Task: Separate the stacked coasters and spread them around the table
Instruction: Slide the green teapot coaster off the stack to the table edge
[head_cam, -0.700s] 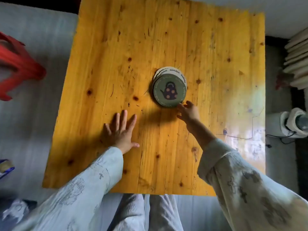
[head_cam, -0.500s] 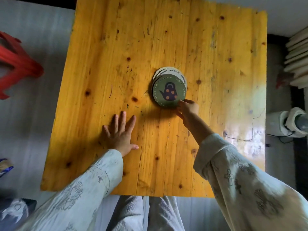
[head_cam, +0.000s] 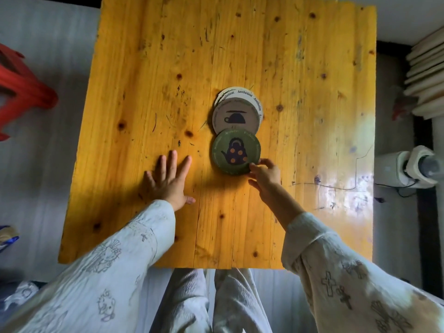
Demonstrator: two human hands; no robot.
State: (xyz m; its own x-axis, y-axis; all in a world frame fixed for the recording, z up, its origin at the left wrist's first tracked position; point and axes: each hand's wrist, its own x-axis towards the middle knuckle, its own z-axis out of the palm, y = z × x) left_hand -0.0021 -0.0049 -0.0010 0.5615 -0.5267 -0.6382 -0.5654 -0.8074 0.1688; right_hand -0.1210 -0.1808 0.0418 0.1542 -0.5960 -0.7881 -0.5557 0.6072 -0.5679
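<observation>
A round green coaster [head_cam: 234,150] with a dark spotted teapot sits just in front of the stack [head_cam: 237,111], overlapping its near edge. My right hand [head_cam: 265,175] pinches the green coaster at its lower right rim. The stack's top coaster is grey-beige with a dark cup drawing, and pale coasters with printed text peek out behind it. My left hand [head_cam: 169,181] lies flat on the yellow wooden table [head_cam: 300,68], fingers spread, to the left of the coasters and apart from them.
A red plastic stool [head_cam: 21,92] stands off the table's left side. At the right are stacked pale slats [head_cam: 427,75] and a white device with a cable [head_cam: 408,168]. My knees show below the table's near edge.
My right hand has taken hold of the green coaster and drawn it toward me off the stack, uncovering the grey-beige cup coaster. My left hand has stayed flat on the table.
</observation>
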